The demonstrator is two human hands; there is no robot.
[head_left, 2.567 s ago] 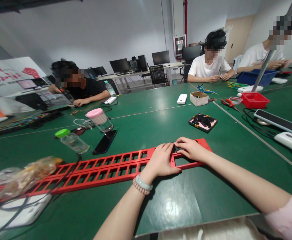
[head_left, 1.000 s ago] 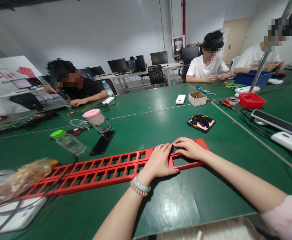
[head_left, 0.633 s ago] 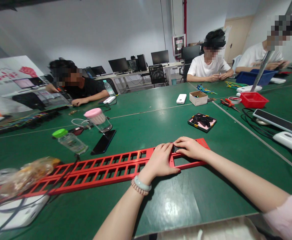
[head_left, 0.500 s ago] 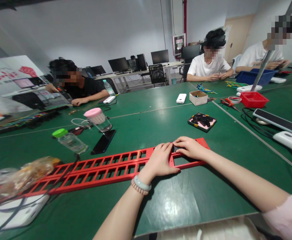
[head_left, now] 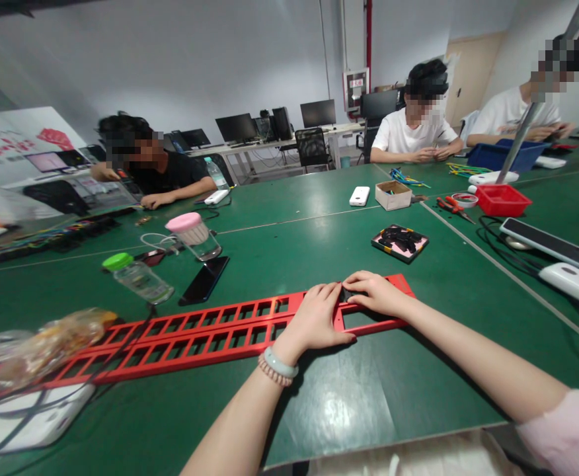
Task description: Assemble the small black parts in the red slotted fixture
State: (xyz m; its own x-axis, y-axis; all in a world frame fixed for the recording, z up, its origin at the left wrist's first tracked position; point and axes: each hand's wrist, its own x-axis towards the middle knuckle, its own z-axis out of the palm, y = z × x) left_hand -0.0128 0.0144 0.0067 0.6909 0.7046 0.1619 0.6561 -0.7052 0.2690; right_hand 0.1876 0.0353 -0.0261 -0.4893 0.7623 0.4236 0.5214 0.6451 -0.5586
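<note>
Currently: both hands at the right end of the red slotted frame

Presently the red slotted frame (head_left: 195, 337) lies flat on the green table (head_left: 319, 244), parallel to the near edge. It runs from the left edge towards the middle of the near half.

**Left hand.** The left hand (head_left: 319, 320) rests palm down on the frame near its right end. The fingers are loosely bent and press on a cross bar, and the thumb lies along the near rail. It is closed round nothing. A bead bracelet (head_left: 279, 365) sits on the wrist.

**Right hand.** The right hand (head_left: 376, 294) lies over the far rail, fingers extended to the left. Its fingertips meet the left fingertips at a small black part (head_left: 345, 295) in a slot. Whether the part is pinched or only touched cannot be told.

**Handling.**
- The frame looks like thin, stiff moulded plastic. It is judged light, but long enough to flex and whip if lifted by one end. Take hold on the two long rails, hands well apart.
- The black part is small and probably easy to drop. A fingertip pinch suits it.

**Surroundings.** A tray of black parts (head_left: 399, 242) stands beyond the frame's right end. A dark phone (head_left: 204, 279), a green-capped bottle (head_left: 138, 277) and a pink-lidded jar (head_left: 193, 236) lie beyond its middle. Other people work along the far edge.
</note>
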